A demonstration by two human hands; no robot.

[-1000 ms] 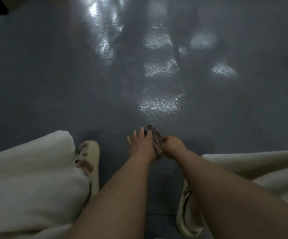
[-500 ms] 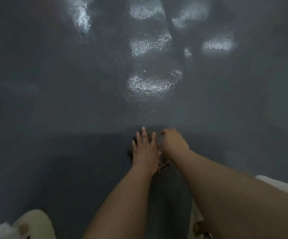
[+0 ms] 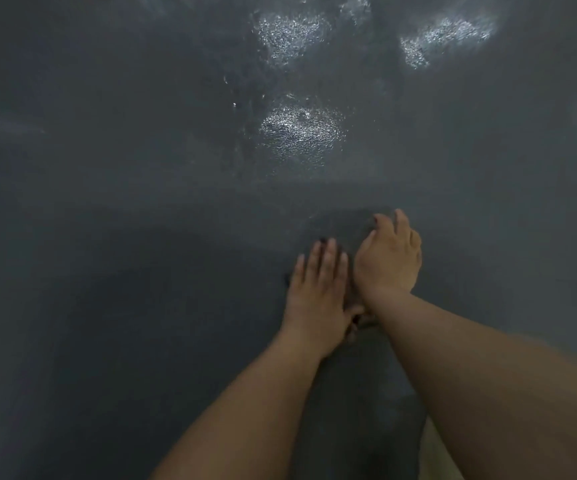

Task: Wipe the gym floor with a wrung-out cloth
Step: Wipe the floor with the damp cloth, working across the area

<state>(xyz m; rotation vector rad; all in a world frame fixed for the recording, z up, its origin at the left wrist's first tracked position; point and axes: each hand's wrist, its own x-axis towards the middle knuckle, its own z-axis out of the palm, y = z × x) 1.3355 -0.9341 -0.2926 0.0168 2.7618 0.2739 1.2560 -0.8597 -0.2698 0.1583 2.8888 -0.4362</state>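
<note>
Left hand (image 3: 316, 292) fingers straight, flat, pressing cloth (image 3: 356, 318). Right hand (image 3: 389, 261) fingers loosely extended, reaching ahead. Cloth mostly hidden beneath palms, scrap peeking between wrists. Hands pushed further forward since half-second ago; slippers gone from view. Stroke advancing toward wet gleam on floor (image 3: 141, 168).

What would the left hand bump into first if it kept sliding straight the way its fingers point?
Probably nothing. The left hand points up the frame over bare dark grey textured floor; the first thing ahead is a shiny wet-looking patch of reflected light. The dim picture could hide something small.
</note>
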